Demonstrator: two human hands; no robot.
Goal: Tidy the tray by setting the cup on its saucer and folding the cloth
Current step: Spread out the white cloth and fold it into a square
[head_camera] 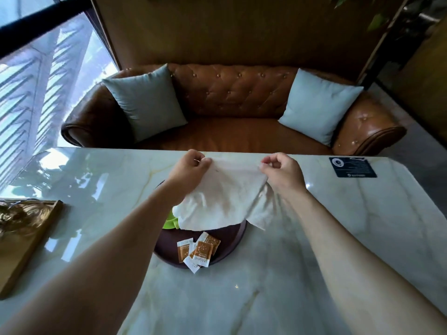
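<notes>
A white cloth [227, 192] hangs lifted above a round dark tray [232, 245] on the marble table. My left hand [189, 166] pinches the cloth's far left corner and my right hand [281, 171] pinches its far right corner, so the cloth is stretched between them. Its lower edge droops over the tray and hides most of it. A bit of a bright green piece [170, 222] shows at the tray's left, under the cloth; I cannot tell if it is the cup or the saucer. Several orange and white sachets [198, 250] lie at the tray's near edge.
The marble table [314, 238] stretches wide around the tray. A gold-framed object [24, 235] lies at the left edge. A dark card [352, 167] sits at the far right. Beyond the table stands a brown leather sofa [232, 97] with two pale cushions.
</notes>
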